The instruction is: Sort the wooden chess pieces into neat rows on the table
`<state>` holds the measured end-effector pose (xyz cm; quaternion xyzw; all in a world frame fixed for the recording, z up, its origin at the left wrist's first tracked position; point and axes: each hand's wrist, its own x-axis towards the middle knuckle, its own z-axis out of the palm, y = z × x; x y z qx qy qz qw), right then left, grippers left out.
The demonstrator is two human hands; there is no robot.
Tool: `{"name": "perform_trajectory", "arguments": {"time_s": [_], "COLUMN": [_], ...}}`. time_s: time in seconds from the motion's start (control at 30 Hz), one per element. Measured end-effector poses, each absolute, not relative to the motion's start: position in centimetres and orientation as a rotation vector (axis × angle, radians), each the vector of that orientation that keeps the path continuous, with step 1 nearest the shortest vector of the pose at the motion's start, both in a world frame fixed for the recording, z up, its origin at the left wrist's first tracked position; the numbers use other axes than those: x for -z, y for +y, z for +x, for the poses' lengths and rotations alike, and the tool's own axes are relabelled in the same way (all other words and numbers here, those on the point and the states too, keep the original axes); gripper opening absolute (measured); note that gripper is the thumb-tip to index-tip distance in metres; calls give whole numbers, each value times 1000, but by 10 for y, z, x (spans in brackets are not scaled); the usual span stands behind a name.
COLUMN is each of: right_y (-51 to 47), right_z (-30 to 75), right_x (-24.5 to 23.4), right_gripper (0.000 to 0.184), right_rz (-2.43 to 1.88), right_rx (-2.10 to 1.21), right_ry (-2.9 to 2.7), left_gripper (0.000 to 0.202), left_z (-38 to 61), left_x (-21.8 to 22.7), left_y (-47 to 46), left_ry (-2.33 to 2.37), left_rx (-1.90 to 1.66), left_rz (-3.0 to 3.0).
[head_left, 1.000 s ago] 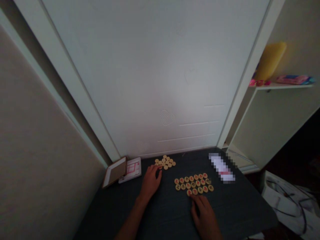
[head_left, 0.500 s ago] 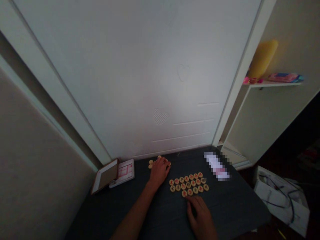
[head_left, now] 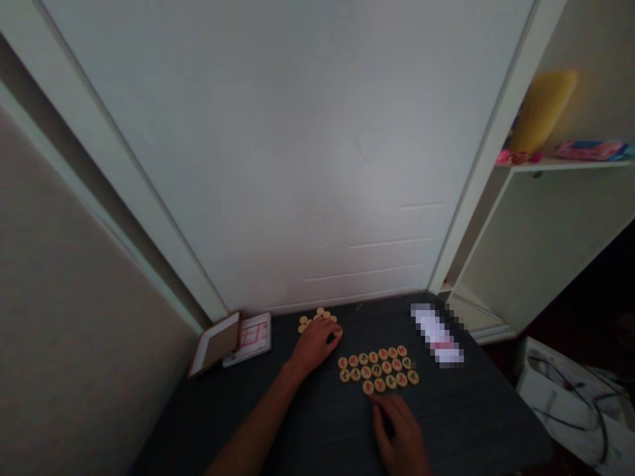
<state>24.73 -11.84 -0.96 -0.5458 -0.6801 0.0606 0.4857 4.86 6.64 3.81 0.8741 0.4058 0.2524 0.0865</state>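
Round wooden Chinese chess pieces (head_left: pixel 376 371) lie in three rows on the dark table, marked with red or dark characters. At the far edge sits a loose cluster of blank-looking pieces (head_left: pixel 320 311). My left hand (head_left: pixel 316 344) reaches over the near side of this cluster, thumb and forefinger closed on one Chinese chess piece (head_left: pixel 338 332). Part of the cluster is hidden beneath that hand. My right hand (head_left: pixel 401 433) rests below the front row, loosely curved with the thumb apart. Its forefinger tip is at the lower edge of the leftmost front piece (head_left: pixel 368 387).
A brown-and-white open box or frame (head_left: pixel 215 344) leans beside a white box with red print (head_left: pixel 254 336) at the table's left. A pixelated pale item (head_left: pixel 437 336) lies at the right. Behind rises a white panel (head_left: pixel 278 165); a white box with cables (head_left: pixel 570 396) stands off the right edge.
My left hand has drawn slightly nearer from the cluster, uncovering more of its pieces, with one piece at the fingertips. My right hand stays by the front row. The view has shifted slightly.
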Motion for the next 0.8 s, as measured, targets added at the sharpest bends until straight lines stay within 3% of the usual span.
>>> {"name": "perform_trajectory", "arguments": {"time_s": [0.23, 0.47, 0.8], "right_y": [-118, -123, -128], "right_z": [245, 225, 221], "right_x": [12, 11, 15], "right_gripper": [24, 26, 14], "right_rz": [-1288, -1170, -1177], "right_rx": [-163, -205, -445], "right_ry": [-1636, -1762, -1779], "left_gripper": [15, 19, 22], "left_z": [29, 44, 57], "left_x": [-54, -26, -12], "left_y": [-4, -92, -108], "left_ry": [1201, 1138, 1178], "left_rx": [-1033, -1033, -973], "left_rz": [2034, 1564, 1468]}}
